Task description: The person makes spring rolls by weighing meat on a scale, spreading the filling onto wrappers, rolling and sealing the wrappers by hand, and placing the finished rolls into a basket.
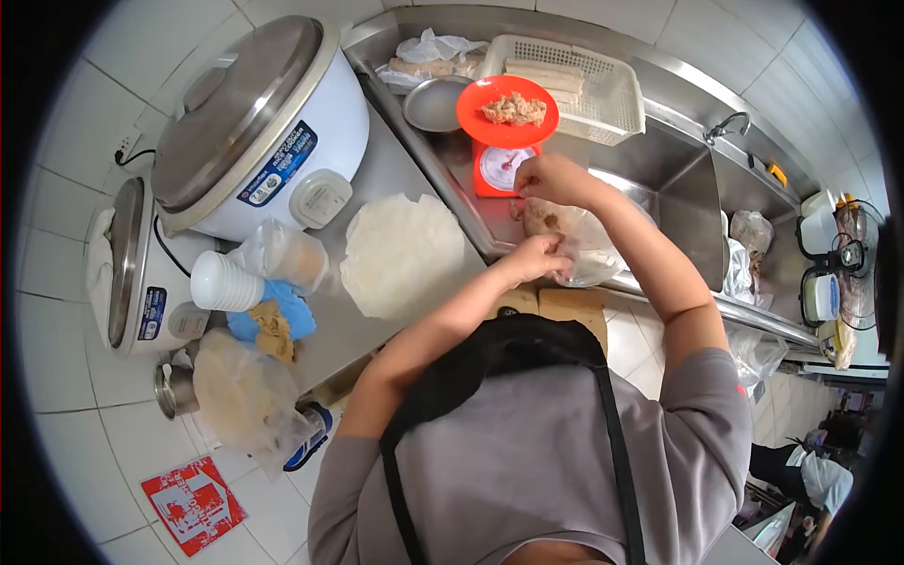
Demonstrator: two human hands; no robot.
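Observation:
A clear plastic bag (589, 247) with brownish-pink food inside lies at the front edge of the sink. My left hand (535, 260) grips its near side between thumb and fingers. Over the bag's far end, my right hand (557, 179) is closed, fingers pointing down; what it holds, if anything, is hidden. Just beyond stands a red dial scale (483, 176), topped by a red plate (468, 121) carrying a heap of chopped, cooked-looking food (514, 110). A thin round pale wrapper sheet (400, 254) lies flat on the steel counter to the left.
A large rice cooker (320, 122) and a smaller one (155, 273) stand left, near stacked white cups (226, 281). Behind the scale are a metal bowl (438, 104) and a white basket (612, 94) holding pale rolls. A tap (730, 127) is at the right; another person (810, 480) is lower right.

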